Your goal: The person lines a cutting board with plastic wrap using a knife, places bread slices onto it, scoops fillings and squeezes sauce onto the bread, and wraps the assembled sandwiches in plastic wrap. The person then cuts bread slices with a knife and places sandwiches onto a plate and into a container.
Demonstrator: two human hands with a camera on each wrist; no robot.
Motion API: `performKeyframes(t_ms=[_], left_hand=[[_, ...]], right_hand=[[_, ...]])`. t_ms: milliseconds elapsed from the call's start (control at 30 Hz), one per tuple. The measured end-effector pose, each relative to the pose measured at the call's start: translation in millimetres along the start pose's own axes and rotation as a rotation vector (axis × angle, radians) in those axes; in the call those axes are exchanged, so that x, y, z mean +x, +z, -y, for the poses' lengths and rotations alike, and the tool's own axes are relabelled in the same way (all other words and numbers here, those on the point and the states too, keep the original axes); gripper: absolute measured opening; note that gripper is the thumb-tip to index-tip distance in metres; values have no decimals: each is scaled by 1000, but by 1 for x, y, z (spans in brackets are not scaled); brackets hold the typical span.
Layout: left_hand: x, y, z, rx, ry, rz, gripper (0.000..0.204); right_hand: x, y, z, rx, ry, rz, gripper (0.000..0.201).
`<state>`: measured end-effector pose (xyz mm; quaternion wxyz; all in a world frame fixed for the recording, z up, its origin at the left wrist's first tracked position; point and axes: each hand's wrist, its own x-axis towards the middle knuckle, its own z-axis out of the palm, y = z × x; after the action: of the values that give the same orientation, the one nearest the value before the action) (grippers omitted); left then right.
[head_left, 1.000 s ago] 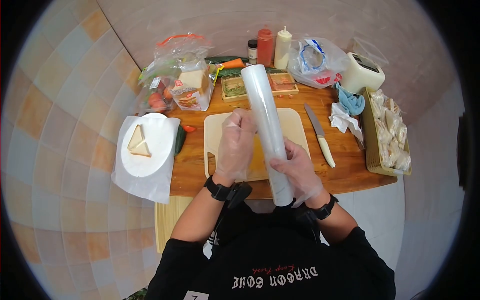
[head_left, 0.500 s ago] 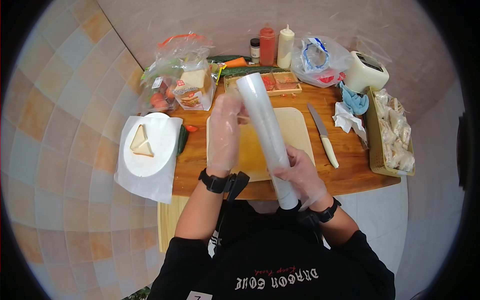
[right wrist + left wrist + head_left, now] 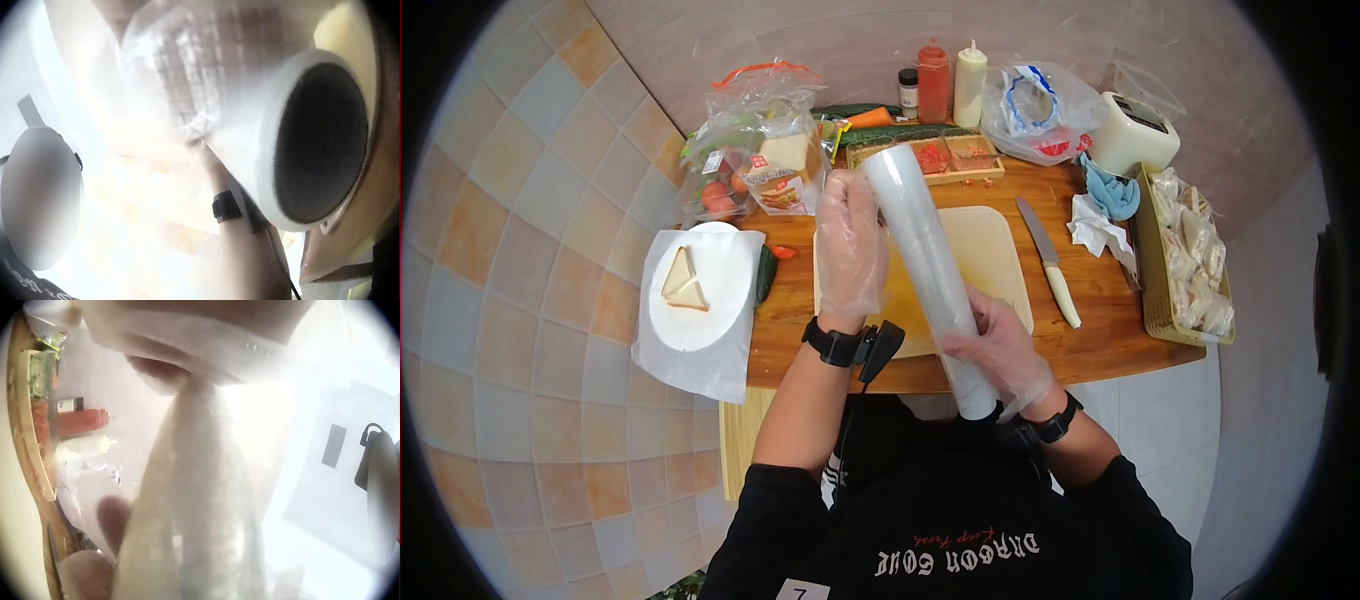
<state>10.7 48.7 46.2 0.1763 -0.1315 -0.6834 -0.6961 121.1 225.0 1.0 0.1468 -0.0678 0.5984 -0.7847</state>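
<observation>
Head view: where does your roll of cling film (image 3: 925, 270) lie?

Held up in front of you above the cutting board (image 3: 988, 240), its far end tipped toward 11 o'clock, its near end toward 5, close to your shirt (image 3: 940, 500).

And your hands?

Your right hand (image 3: 1000, 350), at 4 o'clock from the board's middle, holds the roll's lower part, thumb lying across it. Your left hand (image 3: 850, 240), at 10 o'clock, has its fingers curled beside the upper end. By the left wrist view you seem to be pinching film (image 3: 200, 444), though blur hides its edge.

So you're probably drawing film off. How should you do that well?

Grip lightly enough on the right that the roll can turn. Pull square to it, roughly toward 8 o'clock. A single corner would likely pleat or tear, so spread your pinch along the edge.

Anything to steer round?

Mind the knife (image 3: 1050, 265) at 3 o'clock on the tabletop (image 3: 1105, 335), and lift film clear of the plate (image 3: 700, 335) of cut bread (image 3: 680, 278) at 9.
</observation>
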Motion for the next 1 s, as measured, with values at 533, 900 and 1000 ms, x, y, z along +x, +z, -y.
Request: performKeyframes(t_ms=[533,900,1000], left_hand=[[5,-3,27,-150,71,6,30],[16,-13,48,-39,122,38,28],[15,-14,48,-103,86,38,28]], right_hand=[[-2,0,8,220,-22,-44,57],[2,0,24,165,-19,-66,64],[5,-4,22,186,-30,-24,62]])
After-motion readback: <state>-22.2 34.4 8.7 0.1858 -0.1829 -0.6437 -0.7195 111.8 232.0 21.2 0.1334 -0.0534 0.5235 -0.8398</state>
